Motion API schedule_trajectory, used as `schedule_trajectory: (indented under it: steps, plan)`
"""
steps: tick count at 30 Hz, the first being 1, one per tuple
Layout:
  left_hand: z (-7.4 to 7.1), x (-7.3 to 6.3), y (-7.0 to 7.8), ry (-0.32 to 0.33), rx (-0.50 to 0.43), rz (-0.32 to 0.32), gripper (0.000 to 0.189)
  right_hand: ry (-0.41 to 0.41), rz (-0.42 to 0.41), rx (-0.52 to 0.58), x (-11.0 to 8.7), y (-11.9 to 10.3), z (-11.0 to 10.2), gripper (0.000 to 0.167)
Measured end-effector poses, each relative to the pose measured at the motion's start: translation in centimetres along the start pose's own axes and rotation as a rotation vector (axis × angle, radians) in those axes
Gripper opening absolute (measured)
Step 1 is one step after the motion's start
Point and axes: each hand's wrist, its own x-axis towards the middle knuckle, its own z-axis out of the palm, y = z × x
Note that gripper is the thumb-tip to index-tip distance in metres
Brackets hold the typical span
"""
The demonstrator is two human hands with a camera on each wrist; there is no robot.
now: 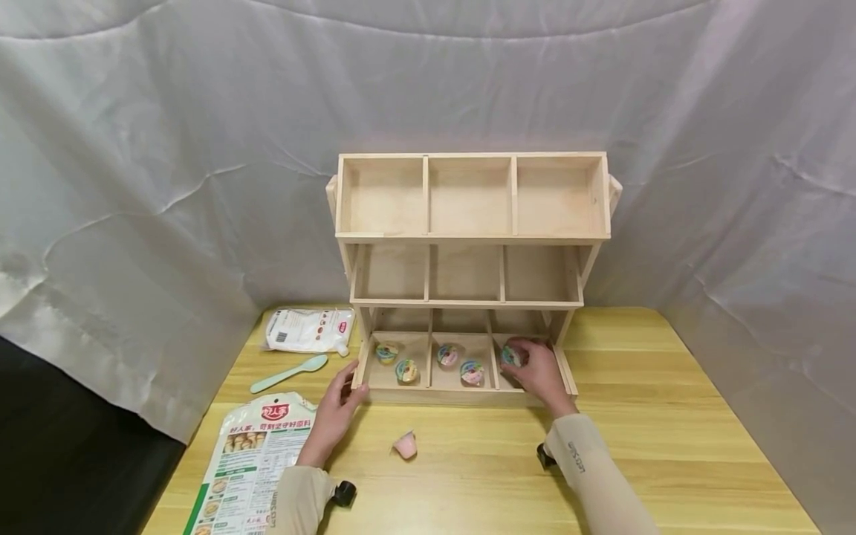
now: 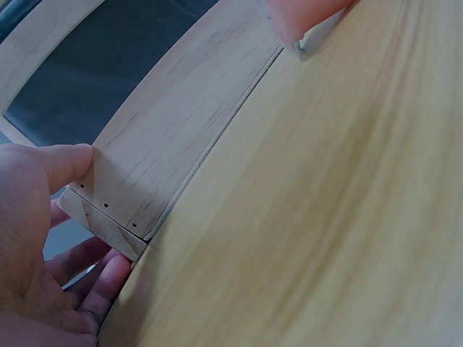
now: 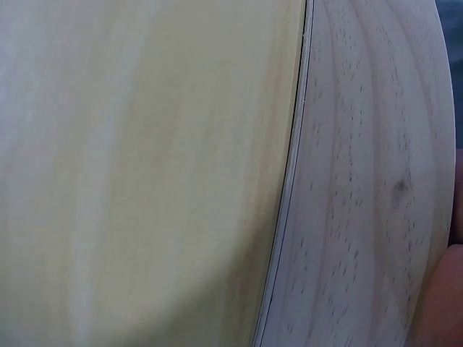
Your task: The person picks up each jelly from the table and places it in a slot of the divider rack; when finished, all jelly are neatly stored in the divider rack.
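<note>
A three-tier wooden rack (image 1: 461, 397) has several small jelly cups in its bottom tier. Two yellow-toned cups, one of them this jelly cup (image 1: 406, 371), are in the left compartment. The middle one holds two pinkish cups, including this pink jelly cup (image 1: 472, 373). Inside the right compartment my right hand (image 1: 540, 371) pinches a jelly cup with a blue-green lid (image 1: 511, 356). My left hand (image 1: 336, 413) grips the rack's front left corner, thumb on the front board (image 2: 173, 123) and fingers around the end. The right wrist view shows only part of the right hand's fingers (image 3: 441, 300) behind the board.
On the table (image 1: 481, 475), a pink jelly cup (image 1: 405, 445) lies tipped in front of the rack. To the left are a white spouted pouch (image 1: 310, 331), a pale green spoon (image 1: 289, 374) and a large printed packet (image 1: 250, 468). Grey curtains (image 1: 167, 134) surround the table.
</note>
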Motion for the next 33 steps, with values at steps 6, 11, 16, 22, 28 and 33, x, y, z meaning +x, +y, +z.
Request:
schedule_trajectory:
  steps: [6,11,16,22,28,33]
  plan:
    - [-0.1,0.0,0.1,0.001,0.001,0.014,0.062,-0.012,-0.005,0.000,0.0,0.1,0.0,0.048]
    - [0.0,-0.1,0.1,0.016,0.010,0.025,0.061,-0.009,-0.013,0.010,0.0,0.2,0.1,0.048]
    - [0.2,-0.3,0.6,0.023,0.020,0.030,0.060,-0.012,-0.015,0.018,0.0,0.1,0.0,0.049]
    - [0.1,-0.9,2.3,0.012,0.007,0.014,0.060,-0.030,-0.014,0.018,0.0,0.1,-0.1,0.049]
    - [0.0,-0.3,0.5,0.002,-0.002,0.007,0.061,-0.036,-0.002,0.035,0.0,0.0,-0.2,0.051]
    - [0.0,-0.1,0.2,-0.003,-0.009,-0.010,0.061,-0.032,0.003,0.033,0.0,0.0,-0.1,0.053]
